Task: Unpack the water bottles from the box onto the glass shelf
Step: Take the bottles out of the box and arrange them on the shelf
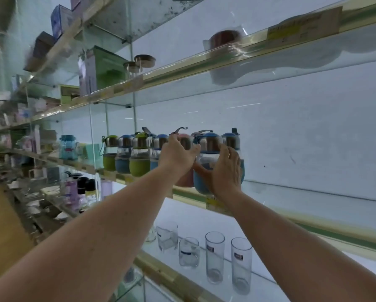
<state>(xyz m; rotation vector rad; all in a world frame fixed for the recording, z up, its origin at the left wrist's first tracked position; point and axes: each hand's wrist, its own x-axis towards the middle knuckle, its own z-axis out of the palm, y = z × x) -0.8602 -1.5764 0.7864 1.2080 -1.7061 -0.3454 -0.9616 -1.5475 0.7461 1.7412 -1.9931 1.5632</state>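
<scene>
Fingers of my right hand are curled around the blue-sleeved water bottle from its right side, thumb across the front of the clear body, so that hand is gripping it; the bottle sits at the front edge of the glass shelf. My left hand reaches in just beside it, fingers bent over the neck of a pink-sleeved bottle, though I cannot tell whether they actually clamp it. To the left along the same front edge I see a row of matching bottles: a green one, a blue one and another green one nearest the glass divider, all upright with metal collars. One more blue bottle stands behind the one I hold. To the right the shelf is bare glass running toward a pale wall. On the shelf below, four clear drinking glasses stand apart near its front edge. On the shelf above I make out a green box and two lidded jars. Further shelving bays stretch away on the left, crowded with blurred goods.
</scene>
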